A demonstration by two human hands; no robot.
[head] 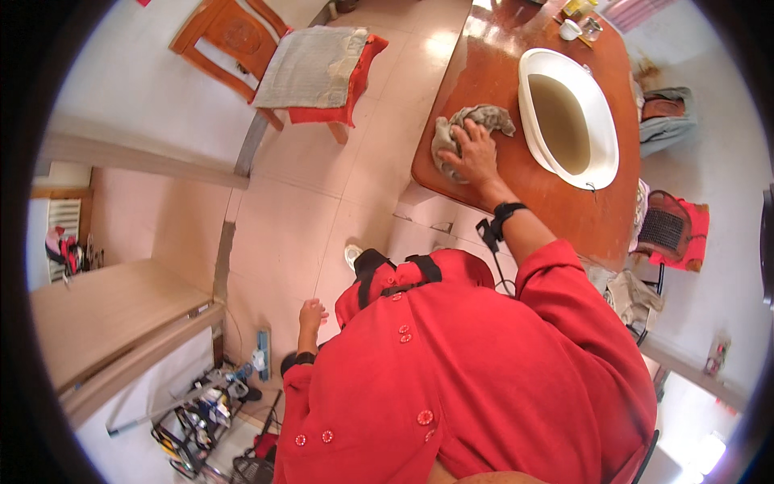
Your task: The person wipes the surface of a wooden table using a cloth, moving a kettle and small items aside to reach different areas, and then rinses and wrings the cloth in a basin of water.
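My right hand [474, 154] presses on a crumpled grey-beige cloth [487, 116] near the rounded corner of a brown wooden table [532, 206]. Its fingers are spread over the fabric, and part of the cloth lies beneath the palm. Just beyond the hand, a white oval plastic basin [604, 124] stands on the tabletop, holding murky brownish water [559, 124]. Down at my side hangs my left hand [312, 314], with nothing in it and its fingers somewhat apart.
At the table's far end are a small white cup [569, 29], a glass jar [591, 28] and a yellow container [577, 7]. A wooden chair [314, 63] with a grey pad stands across the tiled floor [302, 206]. A cluttered shoe rack [202, 417] sits at lower left, near a doorway.
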